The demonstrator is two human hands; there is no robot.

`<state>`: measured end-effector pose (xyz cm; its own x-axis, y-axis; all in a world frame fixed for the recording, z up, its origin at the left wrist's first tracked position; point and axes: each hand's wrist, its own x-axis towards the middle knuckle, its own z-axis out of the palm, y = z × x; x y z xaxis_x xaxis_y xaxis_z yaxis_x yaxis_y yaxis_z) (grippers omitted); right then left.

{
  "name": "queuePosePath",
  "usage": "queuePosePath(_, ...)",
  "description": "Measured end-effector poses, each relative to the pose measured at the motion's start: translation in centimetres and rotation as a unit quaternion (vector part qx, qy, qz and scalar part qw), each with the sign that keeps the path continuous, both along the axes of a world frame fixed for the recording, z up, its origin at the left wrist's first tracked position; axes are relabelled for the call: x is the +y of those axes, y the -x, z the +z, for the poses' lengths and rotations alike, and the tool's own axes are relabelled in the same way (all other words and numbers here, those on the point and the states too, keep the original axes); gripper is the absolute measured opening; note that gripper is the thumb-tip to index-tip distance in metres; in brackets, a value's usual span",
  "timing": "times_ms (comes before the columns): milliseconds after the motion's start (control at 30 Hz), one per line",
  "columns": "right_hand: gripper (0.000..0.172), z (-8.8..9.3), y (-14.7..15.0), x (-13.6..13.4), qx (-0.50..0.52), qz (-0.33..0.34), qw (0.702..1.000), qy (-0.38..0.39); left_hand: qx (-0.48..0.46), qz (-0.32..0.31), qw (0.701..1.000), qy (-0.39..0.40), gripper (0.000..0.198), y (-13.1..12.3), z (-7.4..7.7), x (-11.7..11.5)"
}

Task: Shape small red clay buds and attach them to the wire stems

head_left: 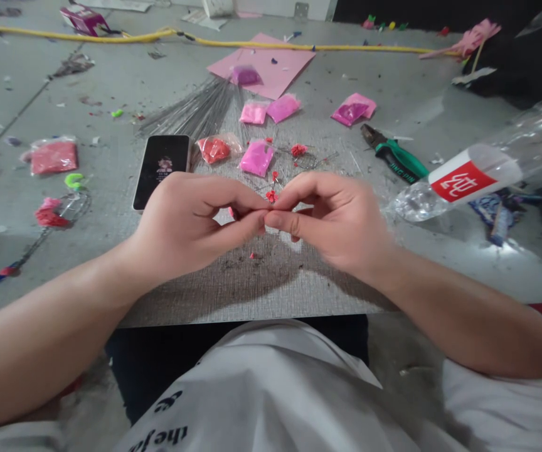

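My left hand (pixel 191 220) and my right hand (pixel 337 216) meet above the front of the table, thumb and forefinger pinched on each side with the tips touching. Whatever lies between the fingertips is too small and covered to make out. A bit of red (pixel 231 212) shows inside the curl of my left hand. Just beyond the fingertips is a small red clay piece (pixel 271 196) with thin wires near it. Behind it lie a red clay blob on looped wire (pixel 298 150), a bag of pink clay (pixel 256 157) and a bag of red clay (pixel 214 149).
Left of centre lie a phone (pixel 162 160) and a bundle of thin wires (pixel 196 107). To the right are green-handled pliers (pixel 398 157) and a plastic bottle (pixel 463 176) on its side. A yellow cable (pixel 261 44) crosses the back, past a pink sheet (pixel 290 59).
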<state>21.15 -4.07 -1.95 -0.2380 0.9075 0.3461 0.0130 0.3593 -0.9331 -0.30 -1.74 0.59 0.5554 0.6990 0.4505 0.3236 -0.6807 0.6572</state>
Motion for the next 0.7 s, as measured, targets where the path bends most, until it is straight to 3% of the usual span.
queuePosePath(133,0.029,-0.2,0.3,-0.1,0.033,0.008,0.999,0.006,-0.041,0.052,0.987,0.145,0.004,-0.6,0.3,-0.6)
queuePosePath(267,0.031,-0.3,0.2,-0.1,0.035,0.031,0.999,0.000,-0.076,0.047,0.970,0.224,0.004,-0.7,0.5,-0.5)
queuePosePath(567,0.031,-0.6,0.0,0.3,-0.015,0.001,1.000,-0.027,-0.049,0.012,0.967,0.250,0.003,-0.5,0.7,0.8)
queuePosePath(700,0.018,-0.5,-0.1,0.1,-0.086,-0.022,0.990,-0.114,-0.037,-0.006,0.968,0.249,0.006,-0.3,0.7,1.0)
